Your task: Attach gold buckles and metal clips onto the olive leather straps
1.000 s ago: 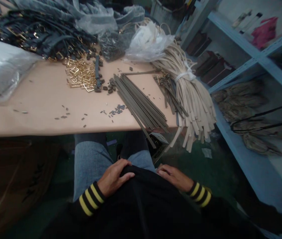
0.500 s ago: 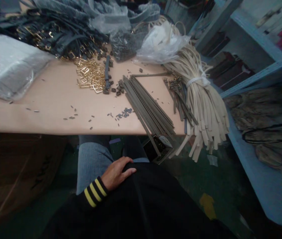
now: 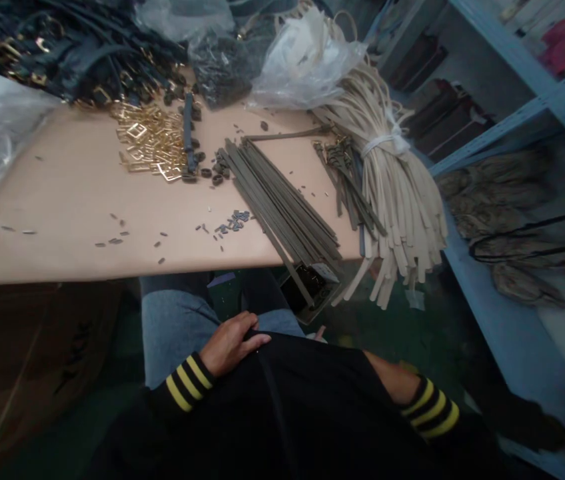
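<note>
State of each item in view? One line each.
left hand: resting on the black garment, fingers extended
right forearm: bare, hand hidden behind the garment
black garment: lying across the lap
beige strap bundle: tied with a white band, ends loose
olive-grey strips: loose, lying roughly parallel
gold buckles: heaped loose
white plastic bag: crumpled

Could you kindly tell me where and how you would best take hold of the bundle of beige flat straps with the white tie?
I would take the bundle of beige flat straps at its white tie, coming from above and closing a hand around it there. The tie gathers the straps into a narrow, firm waist, whereas below it their loose ends fan out and could slip apart.
</note>
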Demonstrator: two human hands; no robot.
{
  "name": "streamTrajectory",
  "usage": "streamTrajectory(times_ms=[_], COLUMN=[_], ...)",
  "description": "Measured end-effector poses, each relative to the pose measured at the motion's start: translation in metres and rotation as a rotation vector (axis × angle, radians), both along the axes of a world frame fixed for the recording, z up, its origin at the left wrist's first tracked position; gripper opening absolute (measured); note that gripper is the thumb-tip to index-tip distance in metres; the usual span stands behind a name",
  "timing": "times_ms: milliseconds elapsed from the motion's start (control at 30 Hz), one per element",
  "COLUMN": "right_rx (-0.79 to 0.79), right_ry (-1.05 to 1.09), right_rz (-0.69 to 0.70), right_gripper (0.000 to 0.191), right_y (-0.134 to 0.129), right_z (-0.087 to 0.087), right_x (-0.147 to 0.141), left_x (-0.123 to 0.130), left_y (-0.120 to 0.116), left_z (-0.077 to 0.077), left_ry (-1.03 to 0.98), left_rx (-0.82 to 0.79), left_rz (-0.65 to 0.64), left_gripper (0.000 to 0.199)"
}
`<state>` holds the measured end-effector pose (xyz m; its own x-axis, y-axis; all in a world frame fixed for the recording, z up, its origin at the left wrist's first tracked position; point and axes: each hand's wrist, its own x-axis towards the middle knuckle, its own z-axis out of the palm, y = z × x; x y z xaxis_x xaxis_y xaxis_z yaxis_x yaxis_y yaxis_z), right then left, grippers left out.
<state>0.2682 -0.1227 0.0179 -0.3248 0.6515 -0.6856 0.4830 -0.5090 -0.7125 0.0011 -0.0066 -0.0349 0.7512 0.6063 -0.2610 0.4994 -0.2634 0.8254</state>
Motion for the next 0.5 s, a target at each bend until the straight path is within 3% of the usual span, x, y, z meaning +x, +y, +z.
streamTrajectory(times_ms=[200, 367, 500], right_rx=[-0.210, -0.128, -0.306], right_ry=[0.185, 0.385, 0.568], right_rz=[-0.226, -0.277, -0.466], right_gripper=[0.044, 0.029, 0.027], right_y=[-0.020, -0.010, -0.019], right_z=[-0.004, 0.000, -0.012], right_x=[0.014, 0.006, 0.018], left_x=[0.003, 0.007, 0.007], left_y=[0.004, 0.007, 0.008], left_z=[-0.001, -0.001, -0.005], left_ry=[0.016, 0.038, 0.050], left_rx=[-0.002, -0.013, -0.031], left_rz=[0.008, 0.005, 0.023], left_gripper=[0.028, 0.030, 0.032])
